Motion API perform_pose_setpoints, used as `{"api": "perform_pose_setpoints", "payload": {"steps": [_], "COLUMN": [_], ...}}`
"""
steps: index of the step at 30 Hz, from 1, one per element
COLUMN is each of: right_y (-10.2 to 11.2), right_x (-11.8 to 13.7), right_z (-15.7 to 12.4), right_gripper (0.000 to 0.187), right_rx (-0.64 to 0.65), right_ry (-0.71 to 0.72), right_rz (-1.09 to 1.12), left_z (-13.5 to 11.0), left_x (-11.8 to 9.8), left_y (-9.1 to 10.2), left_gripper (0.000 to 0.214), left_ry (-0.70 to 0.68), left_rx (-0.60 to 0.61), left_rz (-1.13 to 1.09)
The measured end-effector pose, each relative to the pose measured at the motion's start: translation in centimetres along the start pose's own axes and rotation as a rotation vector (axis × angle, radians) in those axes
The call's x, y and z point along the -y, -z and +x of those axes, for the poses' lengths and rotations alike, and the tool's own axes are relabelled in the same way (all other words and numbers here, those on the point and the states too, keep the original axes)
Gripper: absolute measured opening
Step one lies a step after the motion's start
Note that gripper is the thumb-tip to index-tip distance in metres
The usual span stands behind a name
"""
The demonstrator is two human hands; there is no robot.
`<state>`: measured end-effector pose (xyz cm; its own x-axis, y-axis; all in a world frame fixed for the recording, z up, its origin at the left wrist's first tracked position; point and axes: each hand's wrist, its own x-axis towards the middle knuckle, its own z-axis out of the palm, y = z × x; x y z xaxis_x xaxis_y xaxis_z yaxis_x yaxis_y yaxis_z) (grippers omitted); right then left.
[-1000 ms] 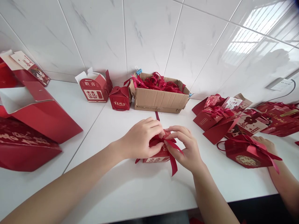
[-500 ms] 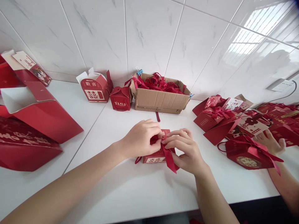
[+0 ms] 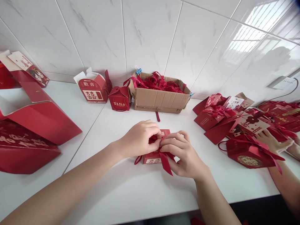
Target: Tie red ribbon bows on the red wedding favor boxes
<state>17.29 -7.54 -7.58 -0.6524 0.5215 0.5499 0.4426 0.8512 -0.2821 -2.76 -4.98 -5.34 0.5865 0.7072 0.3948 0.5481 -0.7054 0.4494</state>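
Note:
A small red gift box (image 3: 152, 158) with white lettering panels lies on the white table, under both hands. From its top a red satin ribbon (image 3: 167, 164) hangs down over the front. My left hand (image 3: 144, 139) is closed in a pinch on the ribbon at the box's upper side. Close beside it, my right hand (image 3: 181, 153) has its fingers curled on the ribbon too, with the thumb low near the box's right side. The fingers hide the ribbon's middle. A twisted red cord (image 3: 138, 160) sticks out at the box's left end.
Behind stands a cardboard box (image 3: 159, 100) full of red ribbons, next to a small red box (image 3: 119, 98) and a red-and-white box (image 3: 92, 90). Large red boxes (image 3: 44, 115) fill the left. At right, beribboned boxes (image 3: 253, 153) lie near another person's hands (image 3: 269, 140).
My right hand has shifted slightly left, and the ribbon's hanging end has swung left with it. At far right, the other person's second hand has come into view.

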Motion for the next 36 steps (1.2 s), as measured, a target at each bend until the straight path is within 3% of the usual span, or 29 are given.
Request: {"api": "perform_pose_setpoints", "payload": {"steps": [4, 8, 12, 15, 20, 24, 29, 36], "right_y": [0.8, 1.1, 0.7, 0.4, -0.3, -1.3, -1.8, -1.1], "right_x": [-0.5, -1.4, -2.0, -2.1, -1.6, -1.2, -1.3, -1.1], "right_z": [-0.1, -0.2, -0.2, -0.2, 0.0, 0.2, 0.3, 0.2], "right_gripper": [0.031, 0.022, 0.018, 0.018, 0.024, 0.023, 0.019, 0.017], "right_rx": [-0.057, -0.218, -0.099, -0.087, -0.15, -0.187, -0.229, -0.191], "right_ry": [-0.005, -0.221, -0.338, -0.318, -0.223, -0.219, -0.232, -0.248], "right_rz": [0.163, 0.199, 0.206, 0.223, 0.177, 0.17, 0.178, 0.221], "left_z": [-0.1, -0.1, -0.1, -0.2, -0.9, -1.2, -1.3, -1.6], "left_x": [-0.3, -0.5, -0.9, -1.5, -2.8, -3.5, -3.9, -4.1], "left_y": [0.6, 0.7, 0.6, 0.8, 1.2, 1.1, 0.9, 0.1], "left_gripper": [0.011, 0.018, 0.027, 0.023, 0.015, 0.01, 0.02, 0.01], "left_ry": [0.006, 0.088, 0.143, 0.158, 0.264, 0.308, 0.281, 0.316], "left_rx": [0.028, -0.049, -0.124, -0.13, -0.013, -0.018, -0.037, -0.078], "left_rz": [-0.018, -0.043, -0.072, -0.037, 0.067, 0.139, 0.103, -0.009]}}
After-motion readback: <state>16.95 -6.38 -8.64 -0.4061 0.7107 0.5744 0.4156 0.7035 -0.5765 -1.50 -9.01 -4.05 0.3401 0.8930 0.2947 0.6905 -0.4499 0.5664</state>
